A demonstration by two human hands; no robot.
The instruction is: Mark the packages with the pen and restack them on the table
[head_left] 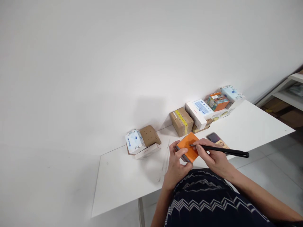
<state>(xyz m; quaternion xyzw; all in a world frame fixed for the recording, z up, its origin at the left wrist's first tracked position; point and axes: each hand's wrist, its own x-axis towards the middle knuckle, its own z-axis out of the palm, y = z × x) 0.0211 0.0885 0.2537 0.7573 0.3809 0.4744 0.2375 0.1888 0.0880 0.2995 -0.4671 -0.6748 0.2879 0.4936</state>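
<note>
Near the front edge of the white table, the left hand clasps an orange-faced box, I'd guess to steady it under the black pen pinched in the right hand.

The counter runs along the wall at 12 o'clock. From the handheld box over it: at 9, a packet seems to sit in an open box; at 12, a carton; at 1, stacked boxes, then another packet; near 3, a phone. Beyond the counter, at 2, stands a shelf.
</note>
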